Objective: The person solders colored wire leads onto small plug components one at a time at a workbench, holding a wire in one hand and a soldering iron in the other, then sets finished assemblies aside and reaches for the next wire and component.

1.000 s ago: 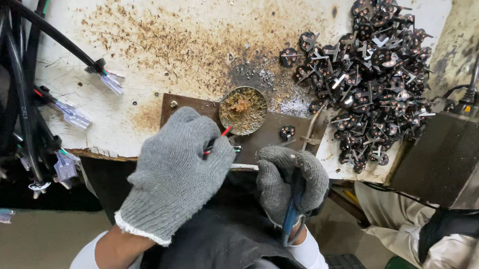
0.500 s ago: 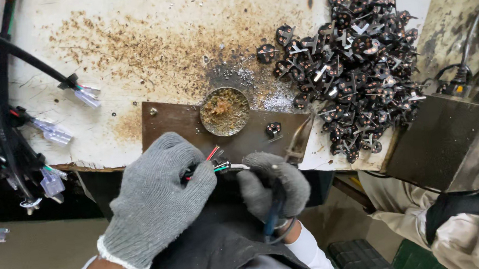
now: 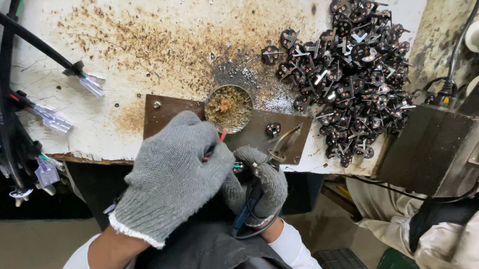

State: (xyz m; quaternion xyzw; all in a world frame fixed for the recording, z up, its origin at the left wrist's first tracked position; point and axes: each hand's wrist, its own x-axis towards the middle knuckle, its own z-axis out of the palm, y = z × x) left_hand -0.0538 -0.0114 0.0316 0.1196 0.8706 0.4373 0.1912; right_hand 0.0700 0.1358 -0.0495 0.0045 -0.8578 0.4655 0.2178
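A: What's in the hands?

B: The left hand (image 3: pixel 177 176), in a grey knitted glove, is curled shut around thin insulated wires (image 3: pixel 222 136), the red tip poking out above the knuckles, just at the bench's near edge. The right hand (image 3: pixel 261 187), gloved too, is clenched on a blue-handled tool (image 3: pixel 245 205); probably a soldering iron, though its tip is hidden.

A: How would those wires handle?

B: Light, limp, springy, I'd judge. Pinch close behind the bared ends, or they'll flop.

A: Nearby?

B: A round tin of brownish residue (image 3: pixel 228 107) on a brown metal plate (image 3: pixel 163 109), and a heap of small black connector parts (image 3: pixel 354 68) well to the right.
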